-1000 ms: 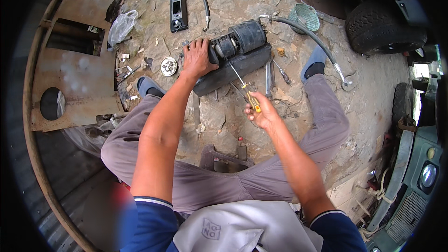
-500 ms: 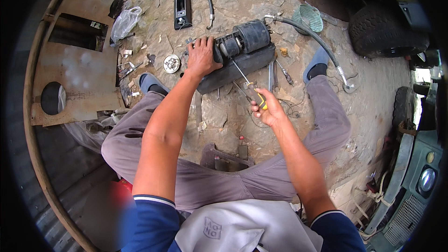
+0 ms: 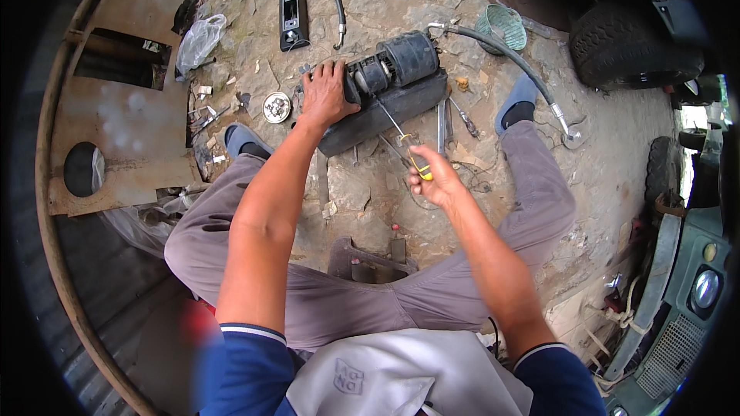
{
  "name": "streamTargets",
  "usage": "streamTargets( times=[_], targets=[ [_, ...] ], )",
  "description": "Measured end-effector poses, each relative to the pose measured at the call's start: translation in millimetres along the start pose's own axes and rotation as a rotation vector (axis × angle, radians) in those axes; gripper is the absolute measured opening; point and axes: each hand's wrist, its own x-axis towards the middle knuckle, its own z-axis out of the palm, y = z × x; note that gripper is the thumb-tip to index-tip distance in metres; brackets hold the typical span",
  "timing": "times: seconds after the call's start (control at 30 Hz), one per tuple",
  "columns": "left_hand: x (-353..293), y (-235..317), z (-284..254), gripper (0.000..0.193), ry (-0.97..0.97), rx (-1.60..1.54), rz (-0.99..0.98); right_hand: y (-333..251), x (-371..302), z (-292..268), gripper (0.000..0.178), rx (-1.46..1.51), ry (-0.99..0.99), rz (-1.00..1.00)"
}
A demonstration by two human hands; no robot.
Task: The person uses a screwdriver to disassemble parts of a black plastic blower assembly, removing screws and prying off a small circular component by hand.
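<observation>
One black unit (image 3: 401, 94), 12 o'clock | your left hand (image 3: 324, 96) clasps its 9-o'clock end | right hand (image 3: 438, 179) holds screwdriver (image 3: 420, 162)

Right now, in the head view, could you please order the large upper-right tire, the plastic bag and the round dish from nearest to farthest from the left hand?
1. Round dish, just left of the left hand.
2. Plastic bag, farther left and higher.
3. Large tire, far right.
</observation>
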Motion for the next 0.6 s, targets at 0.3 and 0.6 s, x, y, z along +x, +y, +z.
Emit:
streamTargets(
  times=[0.3, 0.6],
  targets=[
    [4, 3, 7, 0.107, 0.058, 0.004, 0.028, 13, 11, -4, 0.050, -0.143, -0.069, -0.207],
    [-1, 3, 2, 0.108, 0.028, 0.021, 0.005, 9, 13, -9, 0.042, 0.334, -0.316, 0.029]
  ],
)
